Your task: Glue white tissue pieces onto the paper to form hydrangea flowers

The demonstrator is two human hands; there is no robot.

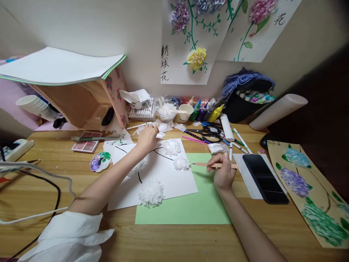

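Observation:
My left hand [148,138] is above the upper part of the white paper [178,185], its fingertips together near small white paper scraps [163,127]; what they pinch, if anything, is too small to name. My right hand [223,171] holds a wooden pencil [215,165] level, its tip pointing left beside a white paper-petal flower [181,163]. Another white flower [171,147] sits just above, and a larger one [151,193] lies at the lower edge. One more is partly behind my left forearm. Black curved lines run between them. Green paper [185,211] lies underneath.
A black phone [265,179] and a painted flower picture [308,193] lie at right. Scissors [209,134], pens, paint bottles and a paper cup [185,112] stand or lie behind. A paint palette [100,161] and cables are at left.

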